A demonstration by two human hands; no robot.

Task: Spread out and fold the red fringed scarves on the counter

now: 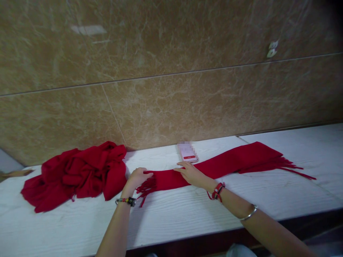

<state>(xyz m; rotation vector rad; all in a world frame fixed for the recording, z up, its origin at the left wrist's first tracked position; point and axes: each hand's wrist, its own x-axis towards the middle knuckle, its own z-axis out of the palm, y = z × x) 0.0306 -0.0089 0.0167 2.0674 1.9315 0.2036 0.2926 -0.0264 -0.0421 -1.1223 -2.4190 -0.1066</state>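
A red scarf [227,162], folded into a long band, lies across the white surface with fringe at both ends. My left hand [138,177] is at its left end, fingers bent over the upper corner beside the fringe, seemingly pinching the cloth; the fingertips are partly hidden. Farther right, my right hand [192,174] rests on the middle of the band with its fingers apart, palm down. Left of my left hand, a crumpled heap of red cloth [85,171] lies loose and bunched.
Just behind the scarf, a phone [188,152] with a lit screen lies near the wall. The brown marbled wall [171,89] borders the white tabletop [171,217] at the back. A brown wooden piece [18,173] shows at the far left. The table's front edge runs below my forearms.
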